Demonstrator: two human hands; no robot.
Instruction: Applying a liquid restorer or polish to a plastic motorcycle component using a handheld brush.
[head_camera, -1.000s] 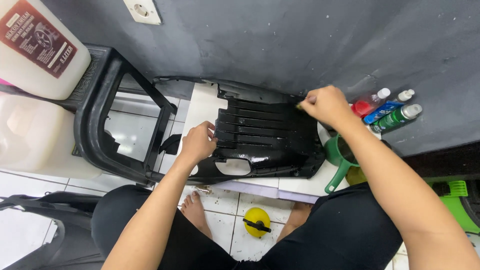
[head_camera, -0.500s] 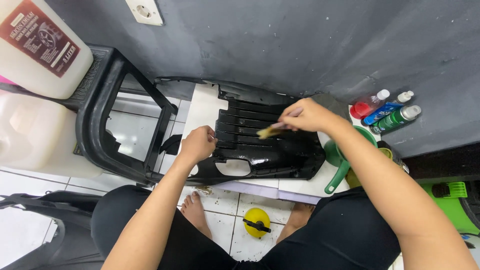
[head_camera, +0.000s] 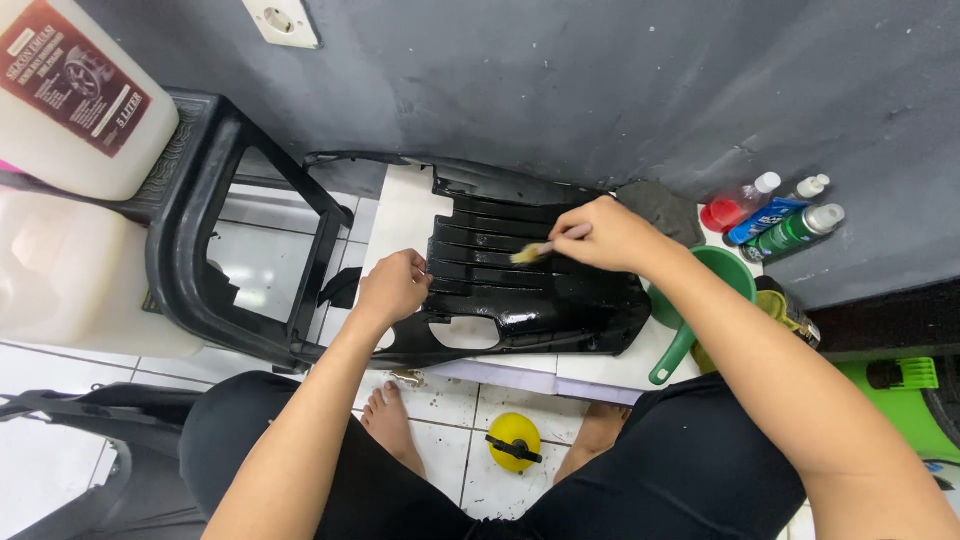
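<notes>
A glossy black ribbed plastic panel lies flat on a white slab in front of me. My left hand grips the panel's left edge. A small brush with pale bristles is held in my right hand, and its bristles rest on the ribs near the panel's middle. My bare feet show on the tiled floor below.
A green scoop with a long handle sits right of the panel. Three bottles lean on the grey wall. A black plastic stool lies at left beside white jugs. A yellow cap lies between my feet.
My right hand has swept left from the panel's right end to its middle, dragging the brush across the ribs. The left hand has stayed on the panel's edge.
</notes>
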